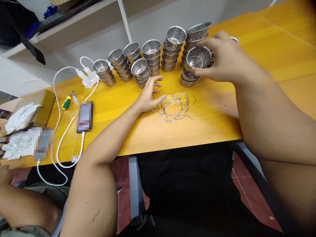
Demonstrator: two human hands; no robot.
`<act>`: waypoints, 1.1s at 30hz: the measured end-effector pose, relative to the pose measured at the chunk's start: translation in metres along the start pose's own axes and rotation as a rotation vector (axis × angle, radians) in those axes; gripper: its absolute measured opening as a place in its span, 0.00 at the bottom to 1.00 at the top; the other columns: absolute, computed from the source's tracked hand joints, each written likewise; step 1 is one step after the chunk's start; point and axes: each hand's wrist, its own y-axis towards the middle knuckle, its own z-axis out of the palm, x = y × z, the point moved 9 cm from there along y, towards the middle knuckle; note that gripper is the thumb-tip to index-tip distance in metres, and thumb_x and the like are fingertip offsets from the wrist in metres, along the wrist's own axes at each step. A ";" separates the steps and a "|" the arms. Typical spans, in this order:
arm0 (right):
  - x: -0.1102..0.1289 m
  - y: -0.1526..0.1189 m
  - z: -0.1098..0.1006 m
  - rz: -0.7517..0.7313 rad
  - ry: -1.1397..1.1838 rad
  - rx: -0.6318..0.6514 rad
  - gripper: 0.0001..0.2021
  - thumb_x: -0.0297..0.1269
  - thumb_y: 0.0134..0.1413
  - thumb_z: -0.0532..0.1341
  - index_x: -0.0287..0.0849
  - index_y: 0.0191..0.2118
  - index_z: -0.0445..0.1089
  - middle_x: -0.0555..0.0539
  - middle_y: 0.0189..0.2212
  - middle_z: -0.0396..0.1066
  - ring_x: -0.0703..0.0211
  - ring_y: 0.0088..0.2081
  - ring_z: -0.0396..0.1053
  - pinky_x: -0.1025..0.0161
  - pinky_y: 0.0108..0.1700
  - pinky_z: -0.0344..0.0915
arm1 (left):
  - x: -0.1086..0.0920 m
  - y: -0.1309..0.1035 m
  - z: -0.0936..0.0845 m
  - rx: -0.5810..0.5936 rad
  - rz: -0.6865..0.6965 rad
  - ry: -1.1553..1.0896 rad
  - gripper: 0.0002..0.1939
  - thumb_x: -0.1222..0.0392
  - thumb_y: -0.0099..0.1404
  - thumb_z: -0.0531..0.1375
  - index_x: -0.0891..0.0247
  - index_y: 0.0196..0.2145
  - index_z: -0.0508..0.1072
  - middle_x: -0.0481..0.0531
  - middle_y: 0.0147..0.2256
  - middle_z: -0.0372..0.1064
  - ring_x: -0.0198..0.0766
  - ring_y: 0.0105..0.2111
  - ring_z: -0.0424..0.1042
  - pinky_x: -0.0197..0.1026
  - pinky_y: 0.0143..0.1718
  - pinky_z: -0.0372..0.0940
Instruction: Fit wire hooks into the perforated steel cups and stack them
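My right hand (219,57) grips a perforated metal cup (197,59) by its rim, thumb in front and fingers behind. Right below it is a short stack of similar perforated cups (189,82); whether the held cup touches that stack I cannot tell. My left hand (151,95) hovers or rests over the table with its fingers apart, holding nothing. Beside its thumb lies a loose pile of thin wire rings (174,107). Just behind the left hand stands another stack of perforated cups (141,69).
More cup stacks (151,49) line the table's back by the wall. At left are a power strip (89,78), a green-yellow screwdriver (66,102), a phone (85,117) on a white cable, and plastic bags (21,141). Another person's arm (27,200) shows at lower left.
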 end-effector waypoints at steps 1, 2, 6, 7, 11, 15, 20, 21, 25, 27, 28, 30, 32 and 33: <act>0.001 0.000 0.003 -0.002 -0.009 0.026 0.47 0.39 0.69 0.85 0.38 0.88 0.77 0.24 0.79 0.75 0.25 0.80 0.75 0.36 0.87 0.68 | -0.002 0.000 -0.001 0.000 0.002 -0.009 0.47 0.28 0.85 0.68 0.44 0.89 0.56 0.66 0.83 0.66 0.59 0.72 0.81 0.61 0.66 0.85; 0.002 0.000 0.006 -0.007 -0.015 0.047 0.46 0.38 0.70 0.85 0.37 0.88 0.77 0.23 0.78 0.75 0.25 0.81 0.75 0.37 0.87 0.67 | -0.005 0.000 -0.002 0.000 0.004 -0.016 0.46 0.28 0.85 0.68 0.45 0.87 0.58 0.66 0.83 0.66 0.59 0.72 0.81 0.60 0.65 0.85; -0.001 0.002 0.013 -0.003 -0.021 0.078 0.47 0.40 0.68 0.85 0.38 0.87 0.78 0.23 0.78 0.77 0.22 0.83 0.73 0.35 0.86 0.70 | -0.013 0.001 -0.003 0.002 -0.022 -0.005 0.43 0.31 0.84 0.68 0.48 0.84 0.62 0.68 0.82 0.68 0.59 0.72 0.81 0.59 0.65 0.85; -0.003 0.002 0.015 0.004 -0.022 0.083 0.47 0.40 0.67 0.85 0.39 0.87 0.77 0.23 0.78 0.76 0.21 0.83 0.73 0.34 0.86 0.70 | -0.013 0.001 -0.002 0.006 -0.029 -0.002 0.43 0.32 0.83 0.68 0.48 0.84 0.62 0.67 0.82 0.68 0.58 0.72 0.81 0.59 0.65 0.85; -0.006 0.003 0.017 0.034 -0.027 0.096 0.49 0.41 0.67 0.84 0.38 0.89 0.76 0.21 0.78 0.75 0.19 0.82 0.74 0.34 0.87 0.69 | -0.016 0.002 -0.001 0.008 -0.005 -0.030 0.42 0.32 0.83 0.68 0.48 0.83 0.62 0.67 0.80 0.69 0.57 0.71 0.82 0.57 0.64 0.85; -0.002 0.002 0.021 0.005 -0.018 0.111 0.50 0.42 0.69 0.82 0.38 0.92 0.73 0.22 0.83 0.72 0.17 0.84 0.71 0.32 0.89 0.66 | -0.016 0.002 -0.003 0.001 0.019 -0.047 0.42 0.31 0.84 0.67 0.49 0.83 0.62 0.67 0.80 0.69 0.56 0.71 0.82 0.57 0.65 0.85; -0.002 0.002 0.022 0.015 -0.040 0.130 0.50 0.40 0.71 0.80 0.35 0.93 0.70 0.21 0.88 0.67 0.14 0.86 0.69 0.29 0.91 0.65 | -0.017 0.001 -0.003 0.004 0.025 -0.044 0.42 0.30 0.84 0.67 0.49 0.83 0.62 0.67 0.79 0.70 0.55 0.70 0.83 0.57 0.65 0.86; -0.002 0.002 0.022 0.026 -0.054 0.137 0.51 0.40 0.71 0.80 0.35 0.93 0.70 0.20 0.87 0.67 0.14 0.86 0.69 0.29 0.90 0.65 | -0.017 0.001 -0.003 0.002 0.027 -0.043 0.42 0.29 0.84 0.67 0.48 0.83 0.62 0.67 0.79 0.70 0.55 0.70 0.83 0.57 0.65 0.86; 0.001 0.000 0.023 0.028 -0.126 0.151 0.51 0.39 0.71 0.79 0.29 0.93 0.69 0.15 0.81 0.71 0.15 0.87 0.67 0.30 0.89 0.65 | -0.018 0.002 -0.003 0.005 0.030 -0.044 0.42 0.28 0.84 0.67 0.49 0.83 0.63 0.67 0.79 0.70 0.55 0.70 0.83 0.57 0.64 0.86; 0.003 0.001 0.025 -0.015 -0.150 0.136 0.49 0.39 0.71 0.79 0.27 0.91 0.71 0.15 0.81 0.70 0.17 0.87 0.67 0.33 0.90 0.64 | -0.018 0.002 -0.003 0.015 0.015 -0.039 0.42 0.27 0.84 0.66 0.50 0.83 0.63 0.67 0.79 0.70 0.56 0.70 0.83 0.57 0.65 0.86; 0.004 0.001 0.026 -0.041 -0.153 0.124 0.48 0.39 0.70 0.79 0.28 0.90 0.73 0.15 0.81 0.70 0.19 0.87 0.67 0.34 0.91 0.63 | -0.018 0.002 -0.002 0.021 0.003 -0.035 0.42 0.27 0.84 0.66 0.50 0.82 0.64 0.67 0.79 0.70 0.56 0.70 0.83 0.58 0.65 0.86; 0.002 0.002 0.028 -0.080 -0.146 0.092 0.47 0.39 0.69 0.79 0.33 0.89 0.75 0.17 0.83 0.68 0.20 0.86 0.67 0.34 0.92 0.61 | -0.017 0.002 -0.002 0.024 -0.022 -0.028 0.42 0.26 0.84 0.66 0.50 0.82 0.65 0.67 0.79 0.70 0.56 0.70 0.83 0.58 0.66 0.85; -0.002 0.003 0.030 -0.096 -0.127 0.078 0.49 0.40 0.68 0.80 0.36 0.90 0.74 0.18 0.85 0.66 0.19 0.87 0.66 0.33 0.93 0.60 | -0.017 0.002 -0.002 0.021 -0.034 -0.026 0.42 0.26 0.83 0.66 0.50 0.81 0.66 0.67 0.79 0.71 0.56 0.70 0.82 0.58 0.66 0.85; -0.004 0.003 0.030 -0.098 -0.117 0.077 0.50 0.40 0.67 0.81 0.36 0.91 0.73 0.19 0.86 0.64 0.18 0.88 0.65 0.32 0.93 0.59 | -0.018 0.002 -0.002 0.019 -0.032 -0.028 0.42 0.27 0.83 0.66 0.50 0.81 0.66 0.66 0.79 0.71 0.56 0.70 0.83 0.58 0.66 0.85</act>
